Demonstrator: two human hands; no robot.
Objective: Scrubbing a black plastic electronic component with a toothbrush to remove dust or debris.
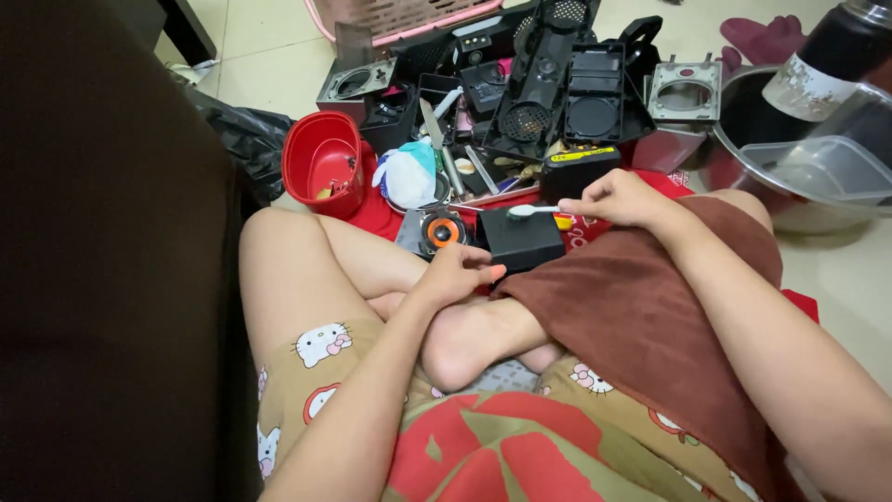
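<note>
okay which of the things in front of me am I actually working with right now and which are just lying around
In use:
- small black box-shaped part, steadied by the left hand
- white-headed toothbrush, held by the right hand with its head over the box
- brown towel on the lap

Lying about:
- red plastic tub
- pile of black plastic housings
- steel bowl
- clear plastic container
- pink basket

One red bucket (322,163), one small black box (523,238), one toothbrush (532,211), two grey square frames (685,91), one metal basin (743,139).
</note>
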